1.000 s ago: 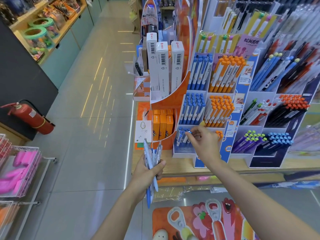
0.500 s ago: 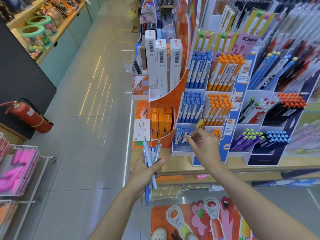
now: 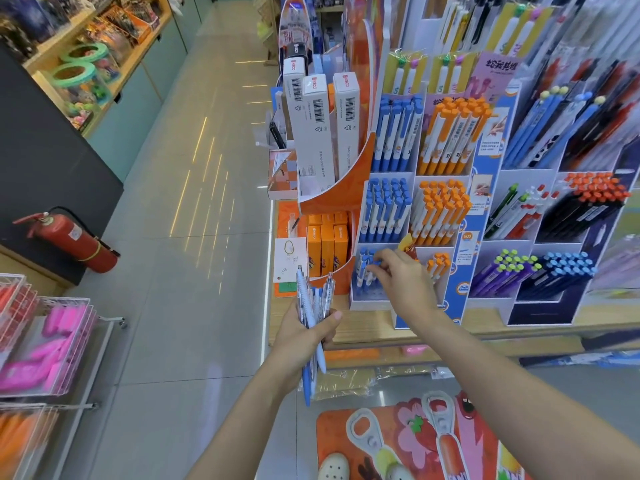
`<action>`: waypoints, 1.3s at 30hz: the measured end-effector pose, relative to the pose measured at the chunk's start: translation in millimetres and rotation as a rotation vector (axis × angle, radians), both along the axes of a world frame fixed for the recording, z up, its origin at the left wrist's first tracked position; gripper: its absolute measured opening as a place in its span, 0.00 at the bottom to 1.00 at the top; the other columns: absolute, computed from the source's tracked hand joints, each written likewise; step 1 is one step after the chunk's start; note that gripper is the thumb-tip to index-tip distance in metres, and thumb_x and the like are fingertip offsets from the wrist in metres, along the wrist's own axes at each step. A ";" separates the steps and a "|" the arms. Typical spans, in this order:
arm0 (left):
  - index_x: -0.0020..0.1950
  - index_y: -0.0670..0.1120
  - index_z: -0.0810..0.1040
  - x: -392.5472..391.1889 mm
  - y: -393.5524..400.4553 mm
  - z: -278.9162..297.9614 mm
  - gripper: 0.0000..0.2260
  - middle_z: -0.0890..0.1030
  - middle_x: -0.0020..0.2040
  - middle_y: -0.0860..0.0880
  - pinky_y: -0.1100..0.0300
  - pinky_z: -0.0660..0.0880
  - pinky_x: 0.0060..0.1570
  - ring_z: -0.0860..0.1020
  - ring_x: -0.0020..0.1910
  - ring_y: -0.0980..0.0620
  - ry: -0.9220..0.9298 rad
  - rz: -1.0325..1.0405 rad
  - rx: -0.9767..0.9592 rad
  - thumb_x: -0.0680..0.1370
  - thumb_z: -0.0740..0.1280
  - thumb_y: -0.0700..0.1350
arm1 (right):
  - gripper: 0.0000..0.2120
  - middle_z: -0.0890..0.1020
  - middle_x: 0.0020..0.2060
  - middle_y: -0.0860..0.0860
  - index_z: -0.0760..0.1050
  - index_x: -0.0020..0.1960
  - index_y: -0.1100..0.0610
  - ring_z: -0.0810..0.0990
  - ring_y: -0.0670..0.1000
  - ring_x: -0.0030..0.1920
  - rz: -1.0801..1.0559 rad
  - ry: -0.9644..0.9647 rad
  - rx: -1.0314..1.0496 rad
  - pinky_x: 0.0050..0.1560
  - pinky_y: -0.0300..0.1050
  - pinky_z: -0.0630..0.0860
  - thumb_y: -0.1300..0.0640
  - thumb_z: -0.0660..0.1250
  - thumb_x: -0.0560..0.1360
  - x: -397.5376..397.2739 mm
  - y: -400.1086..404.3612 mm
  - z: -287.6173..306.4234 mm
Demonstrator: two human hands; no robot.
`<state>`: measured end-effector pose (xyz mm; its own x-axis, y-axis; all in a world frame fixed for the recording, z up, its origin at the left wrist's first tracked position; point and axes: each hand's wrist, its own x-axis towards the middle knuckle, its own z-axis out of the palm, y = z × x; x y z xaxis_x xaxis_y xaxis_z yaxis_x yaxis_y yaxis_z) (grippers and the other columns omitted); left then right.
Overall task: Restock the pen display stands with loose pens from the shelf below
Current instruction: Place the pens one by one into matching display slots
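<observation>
A tiered white pen display stand [image 3: 388,174] stands on the wooden shelf, with blue-and-white pens in its left column and orange-and-white pens in the right. My left hand [image 3: 304,336] grips a bundle of blue and clear pens [image 3: 313,306] upright in front of the shelf edge. My right hand [image 3: 403,282] reaches into the stand's lowest left compartment [image 3: 367,296], which holds a few blue-capped pens. Its fingertips pinch a blue-and-white pen [image 3: 372,268] there.
An orange curved stand [image 3: 341,188] with white boxes and orange boxes sits left of the pen stand. More pen racks [image 3: 568,216] fill the right. A red fire extinguisher [image 3: 74,239] lies on the aisle floor at left, wire baskets [image 3: 52,344] with pink items nearer.
My right hand has shifted slightly left, deeper into the bottom blue-pen compartment. My left hand keeps the pen bundle in about the same place.
</observation>
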<state>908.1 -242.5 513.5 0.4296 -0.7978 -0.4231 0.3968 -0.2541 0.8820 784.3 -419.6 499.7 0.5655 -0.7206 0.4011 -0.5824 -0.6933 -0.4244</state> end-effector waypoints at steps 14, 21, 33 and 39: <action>0.62 0.46 0.73 -7.9 1.7 11.6 0.15 0.76 0.42 0.43 0.55 0.74 0.41 0.71 0.37 0.48 0.020 -0.110 -0.070 0.77 0.73 0.41 | 0.12 0.82 0.41 0.53 0.77 0.51 0.59 0.82 0.55 0.40 -0.023 0.149 0.115 0.35 0.47 0.77 0.52 0.72 0.75 -1.4 1.5 4.4; 0.66 0.36 0.69 -8.0 1.8 30.2 0.16 0.79 0.43 0.46 0.62 0.73 0.32 0.71 0.35 0.50 0.028 -0.286 -0.195 0.81 0.67 0.37 | 0.16 0.85 0.40 0.45 0.82 0.51 0.50 0.83 0.44 0.42 0.209 -0.091 0.768 0.49 0.47 0.81 0.39 0.66 0.75 -10.0 29.4 98.1; 0.69 0.44 0.68 -10.4 -3.4 43.0 0.20 0.81 0.46 0.44 0.57 0.76 0.39 0.75 0.37 0.49 0.019 -0.324 -0.173 0.79 0.68 0.33 | 0.04 0.84 0.39 0.54 0.84 0.46 0.56 0.82 0.46 0.40 0.203 0.085 1.139 0.46 0.40 0.82 0.57 0.73 0.73 -0.3 32.2 132.8; 0.66 0.39 0.69 -5.2 0.8 44.1 0.20 0.79 0.48 0.43 0.57 0.75 0.38 0.73 0.37 0.48 0.098 -0.359 -0.208 0.76 0.70 0.38 | 0.05 0.86 0.41 0.51 0.84 0.45 0.52 0.83 0.45 0.45 0.199 0.092 1.092 0.51 0.43 0.80 0.54 0.77 0.70 2.1 31.3 135.4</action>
